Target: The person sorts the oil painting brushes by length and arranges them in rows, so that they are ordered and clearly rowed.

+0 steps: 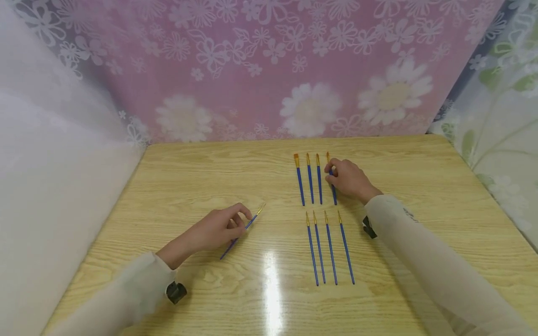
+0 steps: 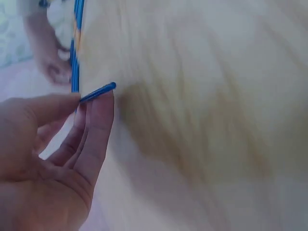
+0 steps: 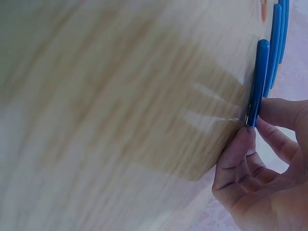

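Between thumb and fingers, my left hand [image 1: 219, 227] pinches a thin blue-handled paintbrush [image 1: 227, 250], its pale bristles pointing up and to the right. In the left wrist view, the blue handle end [image 2: 103, 90] sticks out past the fingertips. My right hand [image 1: 348, 178] is over the rightmost paintbrush [image 1: 334, 195] of the far row, thumb and fingers pinching its handle. Its brown tip shows beyond the fingers. The right wrist view shows this blue handle [image 3: 260, 72] held close to the wooden surface.
On the wooden table [image 1: 189, 172], more brushes lie left of my right hand, including a wide flat brush [image 1: 300, 182]. A nearer row of slim brushes [image 1: 331, 252] lies below them. Flowered pink cloth [image 1: 252, 93] hangs behind, with pale cloth at both sides.
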Available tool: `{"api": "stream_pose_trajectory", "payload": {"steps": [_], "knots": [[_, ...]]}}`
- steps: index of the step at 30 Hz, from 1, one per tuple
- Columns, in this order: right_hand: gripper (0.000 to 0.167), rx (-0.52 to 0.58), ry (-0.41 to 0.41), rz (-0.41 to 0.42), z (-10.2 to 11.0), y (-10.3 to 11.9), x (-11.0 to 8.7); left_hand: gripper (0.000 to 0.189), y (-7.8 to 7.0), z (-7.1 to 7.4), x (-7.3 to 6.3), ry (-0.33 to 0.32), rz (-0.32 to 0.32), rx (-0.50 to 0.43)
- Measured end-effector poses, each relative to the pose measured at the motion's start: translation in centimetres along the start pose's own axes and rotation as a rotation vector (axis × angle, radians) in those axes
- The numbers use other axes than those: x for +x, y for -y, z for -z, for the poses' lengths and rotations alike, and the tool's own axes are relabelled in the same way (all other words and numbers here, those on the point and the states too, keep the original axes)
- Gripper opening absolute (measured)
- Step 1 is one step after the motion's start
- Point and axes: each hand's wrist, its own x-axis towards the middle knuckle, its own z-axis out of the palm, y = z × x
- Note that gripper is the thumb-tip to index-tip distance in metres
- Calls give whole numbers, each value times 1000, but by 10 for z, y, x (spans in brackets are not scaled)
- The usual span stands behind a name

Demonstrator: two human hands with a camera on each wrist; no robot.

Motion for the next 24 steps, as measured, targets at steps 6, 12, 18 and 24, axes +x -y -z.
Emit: {"api": "stream_pose_trajectory", "payload": {"steps": [6,12,18,24], "knots": [[27,-2,-14,9,0,0,-1,14,-23,-38,22,9,-41,-19],[28,-5,-18,6,0,0,-1,8,-48,-74,40,-24,-76,102],[28,-14,-17,8,0,1,-2,9,-64,-99,51,-63,-78,243],[28,-13,-15,0,1,2,-2,10,-69,-109,55,-96,-65,323]]}}
